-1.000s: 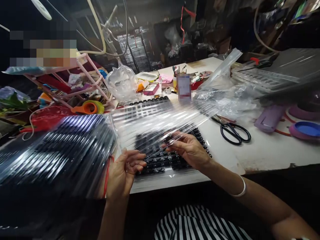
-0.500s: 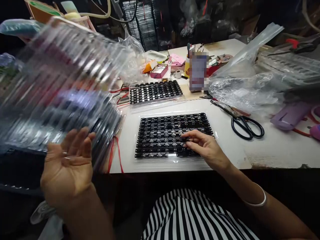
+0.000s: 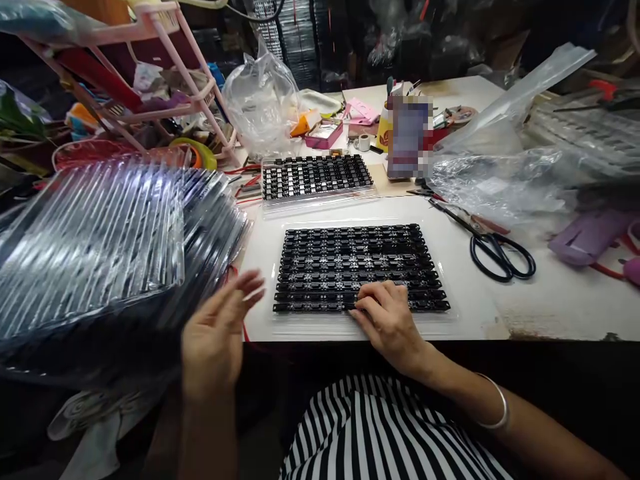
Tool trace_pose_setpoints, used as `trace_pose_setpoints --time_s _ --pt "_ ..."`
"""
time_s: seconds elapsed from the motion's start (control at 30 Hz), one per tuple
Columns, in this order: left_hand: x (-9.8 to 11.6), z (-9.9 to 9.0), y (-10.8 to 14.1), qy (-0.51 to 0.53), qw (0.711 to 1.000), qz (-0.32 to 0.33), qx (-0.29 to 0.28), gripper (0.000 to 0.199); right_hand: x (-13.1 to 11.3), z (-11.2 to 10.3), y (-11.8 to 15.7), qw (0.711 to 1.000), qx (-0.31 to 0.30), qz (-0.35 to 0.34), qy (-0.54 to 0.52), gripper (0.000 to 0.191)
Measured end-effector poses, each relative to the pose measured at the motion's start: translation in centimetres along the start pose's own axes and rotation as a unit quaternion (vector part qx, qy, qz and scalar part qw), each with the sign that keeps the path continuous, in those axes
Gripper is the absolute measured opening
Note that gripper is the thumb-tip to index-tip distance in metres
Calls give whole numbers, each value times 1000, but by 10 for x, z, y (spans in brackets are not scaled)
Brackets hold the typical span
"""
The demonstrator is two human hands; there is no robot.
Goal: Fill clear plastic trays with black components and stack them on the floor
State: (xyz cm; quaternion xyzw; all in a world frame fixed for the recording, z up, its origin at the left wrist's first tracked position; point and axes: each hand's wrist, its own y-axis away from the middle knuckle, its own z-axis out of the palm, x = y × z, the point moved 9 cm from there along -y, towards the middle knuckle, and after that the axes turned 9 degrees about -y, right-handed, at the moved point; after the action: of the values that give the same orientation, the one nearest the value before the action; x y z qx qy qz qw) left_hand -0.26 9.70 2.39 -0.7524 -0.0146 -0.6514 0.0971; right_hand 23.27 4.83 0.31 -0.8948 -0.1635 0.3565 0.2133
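A clear plastic tray (image 3: pixel 440 325) lies flat in front of me, filled with rows of small black electronic parts (image 3: pixel 345 263). My right hand (image 3: pixel 390 323) rests over its front edge. Thumb and fingers close together on a small black part in the front rows; the fingers hide most of that part. To the left of the tray, my left hand (image 3: pixel 215 333) hangs in the air, slightly blurred, with fingers stretched and nothing in it. Beyond it lies a pile of ribbed clear plastic trays (image 3: pixel 100 233).
A second tray of black parts (image 3: pixel 317 179) sits farther back. Black-handled scissors (image 3: pixel 500 257) lie at the right, by crumpled clear plastic (image 3: pixel 500 180). Behind stand a pixelated upright object (image 3: pixel 409 137), a pink box (image 3: pixel 324 135) and a pink rack (image 3: pixel 195 87) at the left.
My left hand has let go of the raised clear plastic tray, now lying on the pile, and moved right. My right hand has shifted down to the tray's front rows.
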Motion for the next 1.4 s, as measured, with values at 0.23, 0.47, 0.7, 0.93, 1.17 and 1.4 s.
trace_pose_setpoints --time_s 0.23,0.47,0.7,0.93,1.17,1.4 --pt "23 106 51 -314 870 353 -138 23 5 -32 -1 999 9 11 36 14" --pt "11 133 48 -401 814 388 -162 13 8 -12 -2 989 -98 -27 112 13" --pt "16 130 47 -373 830 383 -161 13 -4 -11 4 989 -75 -87 93 23" --pt "26 121 18 -374 832 380 -153 15 40 -48 -28 995 -61 -21 82 19" --pt "17 139 -25 -456 792 359 -192 26 82 -20 -58 951 -202 1 235 24" --pt "-5 180 -33 -506 723 359 -303 41 78 -15 -66 939 -240 0 247 19"
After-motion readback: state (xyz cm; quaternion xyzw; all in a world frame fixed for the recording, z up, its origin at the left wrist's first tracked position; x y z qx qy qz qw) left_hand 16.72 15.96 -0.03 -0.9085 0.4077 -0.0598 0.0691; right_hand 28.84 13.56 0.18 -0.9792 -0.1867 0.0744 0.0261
